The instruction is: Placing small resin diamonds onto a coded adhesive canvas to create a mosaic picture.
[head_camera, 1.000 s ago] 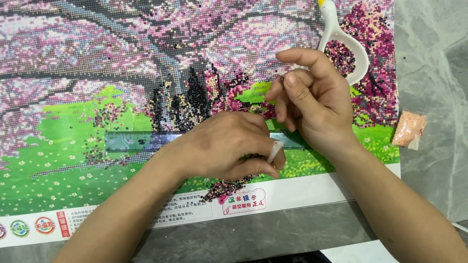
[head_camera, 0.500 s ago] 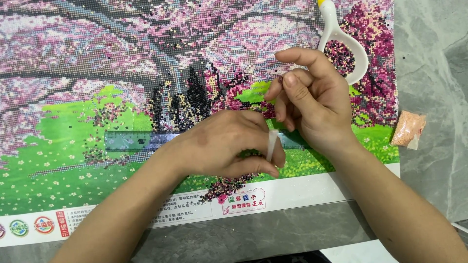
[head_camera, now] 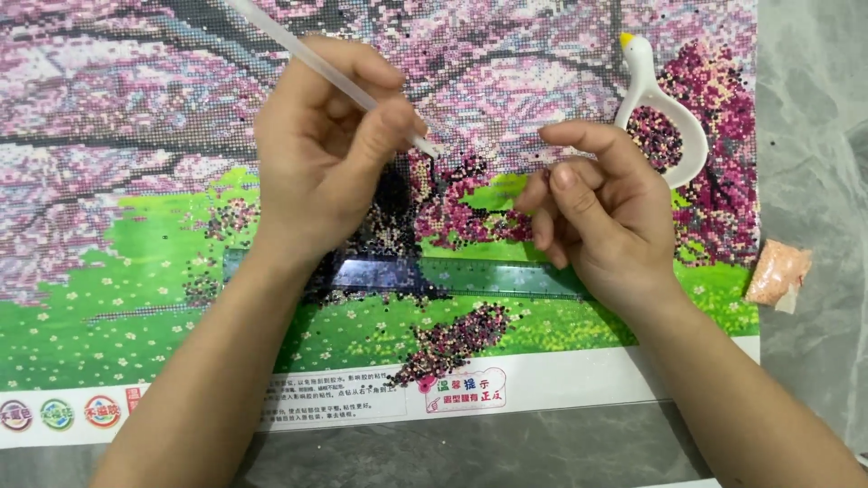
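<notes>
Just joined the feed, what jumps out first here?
A large diamond-painting canvas of pink blossom trees over green grass fills the table. Above its middle, the left hand holds a white pen tool, tip pointing down-right, while the right hand hovers beside a white swan-shaped bead tray.

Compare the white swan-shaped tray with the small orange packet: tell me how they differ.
The swan-shaped tray is white and rigid, holding dark pink beads, and lies on the canvas; the orange packet is a soft, crumpled bag lying off the canvas on the grey surface. The tray is larger. Neither the left hand nor the right hand touches either one.
</notes>
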